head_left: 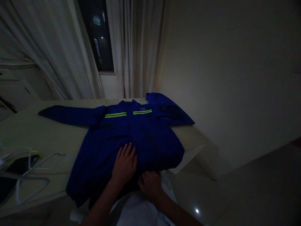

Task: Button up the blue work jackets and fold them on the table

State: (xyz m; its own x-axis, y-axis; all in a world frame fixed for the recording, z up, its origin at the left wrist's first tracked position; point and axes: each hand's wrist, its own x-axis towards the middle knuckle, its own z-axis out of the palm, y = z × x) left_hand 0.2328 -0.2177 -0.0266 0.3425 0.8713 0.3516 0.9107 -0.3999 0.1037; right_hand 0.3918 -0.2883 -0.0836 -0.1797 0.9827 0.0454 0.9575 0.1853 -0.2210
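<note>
Cream table bears a spread blue jacket, hem overhanging; even, flat-palmed pressure suits it. Left hand rests on the front, fingers extended; right hand curls at the hem, grip unclear from where I stand. Beside, leftward: dark device, loose cables that could snag.

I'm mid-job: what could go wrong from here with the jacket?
The blue jacket hangs past the near edge of the table, so a pull could drag it off.
Loose cables lie to its left; a sweep that way might snag them.
Whether the right hand grips the jacket is unclear in this dim light, so it might slip there.
</note>
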